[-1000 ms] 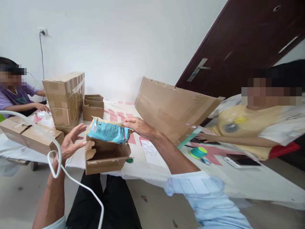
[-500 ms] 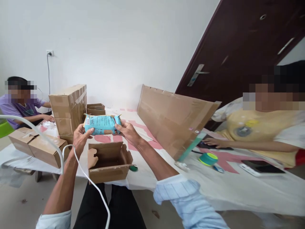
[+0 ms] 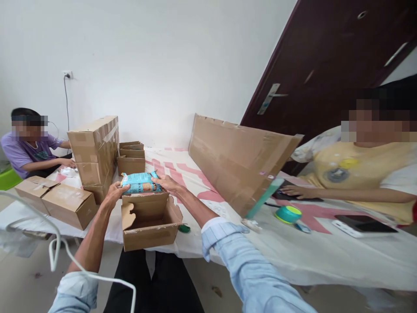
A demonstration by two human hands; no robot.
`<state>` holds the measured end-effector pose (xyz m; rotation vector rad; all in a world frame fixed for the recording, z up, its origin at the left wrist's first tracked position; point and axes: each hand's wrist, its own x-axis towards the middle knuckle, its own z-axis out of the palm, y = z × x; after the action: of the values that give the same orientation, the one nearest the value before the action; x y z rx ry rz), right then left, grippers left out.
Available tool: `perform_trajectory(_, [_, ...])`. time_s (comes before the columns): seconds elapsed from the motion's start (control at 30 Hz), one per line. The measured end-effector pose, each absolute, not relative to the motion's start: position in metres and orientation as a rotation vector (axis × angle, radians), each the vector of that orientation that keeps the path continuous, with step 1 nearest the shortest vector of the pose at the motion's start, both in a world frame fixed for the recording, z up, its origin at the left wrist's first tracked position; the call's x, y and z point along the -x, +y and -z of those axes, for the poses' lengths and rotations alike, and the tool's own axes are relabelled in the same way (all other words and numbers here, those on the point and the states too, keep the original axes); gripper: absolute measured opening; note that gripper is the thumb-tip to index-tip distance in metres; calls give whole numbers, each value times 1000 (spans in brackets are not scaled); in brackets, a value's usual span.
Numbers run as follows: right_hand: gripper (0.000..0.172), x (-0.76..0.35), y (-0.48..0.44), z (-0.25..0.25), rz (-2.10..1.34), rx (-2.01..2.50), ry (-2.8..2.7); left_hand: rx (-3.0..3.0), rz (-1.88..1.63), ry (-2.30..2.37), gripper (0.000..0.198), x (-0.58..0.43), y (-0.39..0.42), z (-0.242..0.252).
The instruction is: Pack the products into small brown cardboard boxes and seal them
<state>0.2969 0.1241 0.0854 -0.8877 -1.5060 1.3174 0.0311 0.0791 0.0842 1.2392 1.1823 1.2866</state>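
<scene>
In the head view, the blue packet (image 3: 140,181) is held at about 12 o'clock from the open cardboard box (image 3: 150,237); whether it touches the box's far rim, I cannot tell. The left hand (image 3: 115,191) grips its 9 o'clock end and the right hand (image 3: 168,184) its 3 o'clock end, both closed on it. It looks light and soft, with a thin, glossy wrapper that may slip, and the contents could be breakable. The two ends seem the best hold: fingers beneath, thumbs resting lightly above, no squeezing of the middle. The worktop (image 3: 293,261) spreads toward 4 o'clock.
</scene>
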Motion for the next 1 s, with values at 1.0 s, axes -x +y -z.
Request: perform_trajectory(1.0, [53, -317, 72, -179, -1329, 621, -1505, -1530, -1694, 566, 50, -46, 39, -179])
